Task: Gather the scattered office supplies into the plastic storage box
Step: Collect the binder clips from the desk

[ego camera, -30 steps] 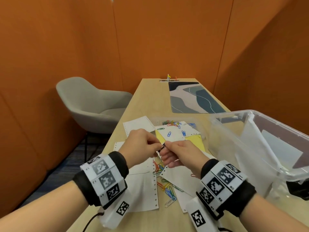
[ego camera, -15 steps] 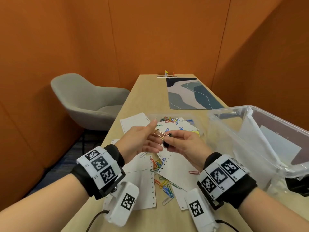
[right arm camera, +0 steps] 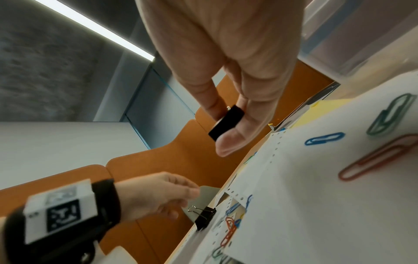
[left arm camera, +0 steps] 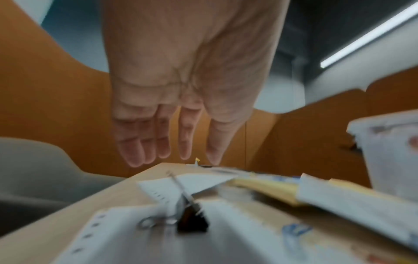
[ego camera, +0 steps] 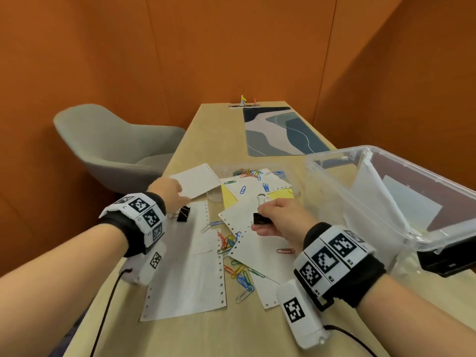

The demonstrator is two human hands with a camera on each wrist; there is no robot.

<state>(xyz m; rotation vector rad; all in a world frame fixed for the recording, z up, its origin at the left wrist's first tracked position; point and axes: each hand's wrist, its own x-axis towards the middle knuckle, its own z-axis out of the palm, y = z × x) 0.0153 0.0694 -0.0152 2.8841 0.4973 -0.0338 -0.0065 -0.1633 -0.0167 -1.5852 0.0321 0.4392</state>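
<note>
My right hand (ego camera: 271, 215) pinches a black binder clip (ego camera: 261, 218) by its body just above the white sheets, wire handle up; the right wrist view shows that clip (right arm camera: 226, 123) between thumb and fingers. A second black binder clip (ego camera: 183, 214) lies on the perforated paper (ego camera: 190, 266). My left hand (ego camera: 177, 196) hovers right beside it with straight fingers (left arm camera: 185, 142) and holds nothing. The clear plastic storage box (ego camera: 334, 163) stands at the right with white sheets inside. Coloured paper clips (ego camera: 239, 275) are scattered over the sheets.
A small clear tray (ego camera: 219, 167) with more paper clips sits behind the papers, beside a yellow sheet (ego camera: 228, 195). A patterned desk mat (ego camera: 280, 130) lies at the far end. A grey chair (ego camera: 110, 140) stands left of the table. Orange walls close in.
The hands were together in the air at a binder clip. They have parted: the left hand went left and down, and a clip lies on the paper beside it. The right keeps its clip.
</note>
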